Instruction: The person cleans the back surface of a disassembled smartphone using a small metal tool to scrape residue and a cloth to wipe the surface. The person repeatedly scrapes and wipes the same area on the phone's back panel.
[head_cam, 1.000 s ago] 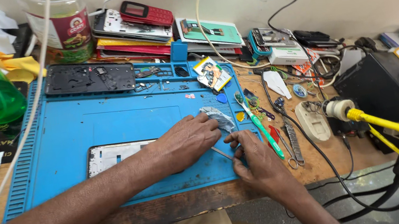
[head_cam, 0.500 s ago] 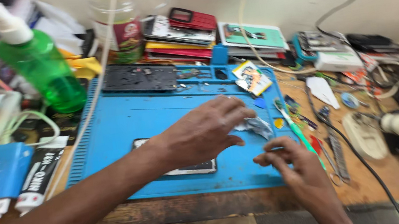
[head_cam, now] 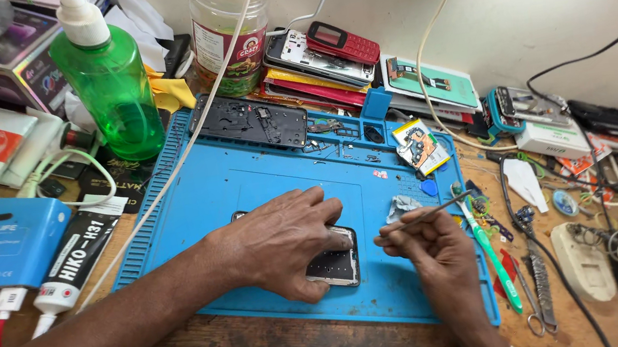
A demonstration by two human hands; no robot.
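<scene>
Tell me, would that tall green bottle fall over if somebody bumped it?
Probably, yes. The green bottle is tall and narrow with a white pump on top, so a knock up high would likely tip it. It looks like clear plastic, so it probably wouldn't break. A white cable runs close beside it and might snag it.

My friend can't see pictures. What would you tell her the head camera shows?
A person's left hand presses flat on a phone lying on a blue mat, while the right hand holds tweezers beside it. Around the mat on the cluttered workbench are a green bottle, a jar, stacked phones and a green toothbrush.
</scene>
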